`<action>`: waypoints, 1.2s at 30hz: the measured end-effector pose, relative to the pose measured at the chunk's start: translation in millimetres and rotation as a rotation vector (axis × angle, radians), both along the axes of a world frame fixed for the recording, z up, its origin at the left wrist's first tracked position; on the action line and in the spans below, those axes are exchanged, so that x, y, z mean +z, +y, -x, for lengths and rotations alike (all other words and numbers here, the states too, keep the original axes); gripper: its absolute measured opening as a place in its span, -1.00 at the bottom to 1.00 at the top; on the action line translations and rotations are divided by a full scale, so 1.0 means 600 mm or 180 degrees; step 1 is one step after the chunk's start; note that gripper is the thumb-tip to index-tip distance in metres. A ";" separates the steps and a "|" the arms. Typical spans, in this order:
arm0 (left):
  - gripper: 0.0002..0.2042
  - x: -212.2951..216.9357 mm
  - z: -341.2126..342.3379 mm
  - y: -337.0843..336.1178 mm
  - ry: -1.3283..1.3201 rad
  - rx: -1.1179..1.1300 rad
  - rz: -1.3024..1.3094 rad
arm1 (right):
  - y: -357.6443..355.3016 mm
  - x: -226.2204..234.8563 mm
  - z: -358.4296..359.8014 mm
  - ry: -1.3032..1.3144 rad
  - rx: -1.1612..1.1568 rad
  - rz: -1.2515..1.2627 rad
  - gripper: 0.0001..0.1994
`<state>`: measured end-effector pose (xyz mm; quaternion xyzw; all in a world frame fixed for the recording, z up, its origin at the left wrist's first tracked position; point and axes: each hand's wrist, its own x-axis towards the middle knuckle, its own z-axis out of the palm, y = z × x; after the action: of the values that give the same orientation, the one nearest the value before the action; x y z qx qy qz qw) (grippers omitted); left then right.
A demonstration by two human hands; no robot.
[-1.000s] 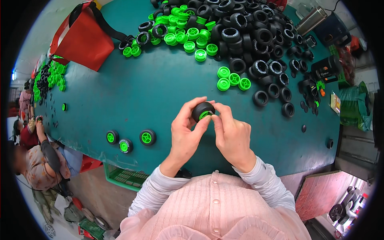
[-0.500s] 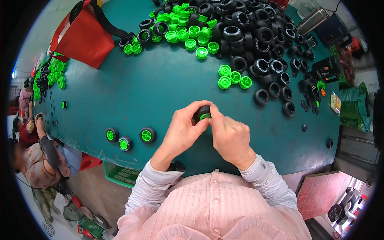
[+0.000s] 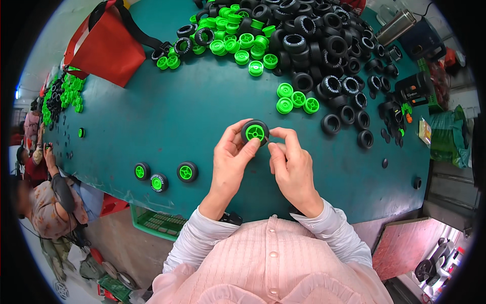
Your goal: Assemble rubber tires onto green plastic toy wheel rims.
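My left hand (image 3: 229, 159) grips a toy wheel (image 3: 255, 132), a black tyre fitted round a green spoked rim, with the thumb over its near edge. The wheel's spoked face is turned up toward me. My right hand (image 3: 293, 169) is close by on the wheel's right side, its fingers curled and the index finger and thumb apart. Its index fingertip is at the tyre's edge; whether it touches cannot be made out. Left of my hands, three finished-looking wheels lie on the green table (image 3: 116, 119): one wheel (image 3: 187, 172) alone, a lettered wheel (image 3: 158, 182) and another wheel (image 3: 142, 171) together.
Beyond my hands lie several loose green rims (image 3: 297, 99) and a large heap of black tyres (image 3: 316, 48). A red bag (image 3: 109, 48) stands at the far left. A black canister (image 3: 414, 87) and steel flask (image 3: 397, 26) are at right. Another person (image 3: 53, 202) works at left.
My hands have drawn apart. The left hand has raised the wheel slightly and turned its face up; the right hand has come off it, moving a little right and down.
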<state>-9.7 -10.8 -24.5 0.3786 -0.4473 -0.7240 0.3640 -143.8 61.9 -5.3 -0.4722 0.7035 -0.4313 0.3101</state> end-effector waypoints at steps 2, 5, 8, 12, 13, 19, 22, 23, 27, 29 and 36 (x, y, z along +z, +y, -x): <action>-0.60 -0.011 -0.005 -0.003 0.0135 0.0073 -0.0149 | -0.002 0.004 -0.004 -0.0202 0.0009 -0.0026 -0.79; -0.63 -0.008 0.010 0.001 0.0533 0.0181 -0.0197 | -0.010 0.006 -0.004 -0.0439 -0.0001 -0.0083 -0.80; -0.63 -0.004 0.015 0.006 0.0631 0.0242 -0.0164 | -0.012 0.009 -0.003 -0.0406 -0.0055 -0.0081 -0.80; -0.61 -0.006 0.016 0.011 0.0464 0.0293 0.0035 | -0.010 0.009 -0.008 -0.0443 -0.0054 -0.0056 -0.80; -0.61 -0.005 0.017 0.012 0.0460 0.0333 0.0044 | -0.009 0.009 -0.009 -0.0439 -0.0063 -0.0045 -0.80; -0.63 0.002 0.026 0.022 0.0370 0.0561 0.0339 | -0.010 0.017 -0.006 -0.1160 -0.0076 -0.0132 -0.77; -0.64 0.003 0.029 0.024 0.0410 0.0619 0.0423 | -0.011 0.023 -0.003 -0.1081 -0.0030 -0.0061 -0.78; -0.64 0.003 0.030 0.024 0.0391 0.0635 0.0458 | -0.011 0.022 -0.004 -0.1056 -0.0050 -0.0056 -0.78; -0.64 0.006 0.035 0.030 0.0143 0.0727 0.0678 | -0.016 0.016 -0.009 -0.1119 -0.0189 -0.0060 -0.80; -0.64 0.004 0.034 0.032 0.0090 0.0740 0.0737 | -0.020 0.012 -0.013 -0.1097 -0.0231 -0.0075 -0.81; -0.62 0.007 0.027 0.023 -0.0141 0.0477 0.0687 | -0.022 0.005 -0.019 0.0506 -0.0270 0.0055 -0.82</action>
<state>-26.1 3.3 -20.3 0.3855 -0.5009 -0.6339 0.4457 -132.1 48.4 -2.4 -0.4774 0.7415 -0.4111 0.2307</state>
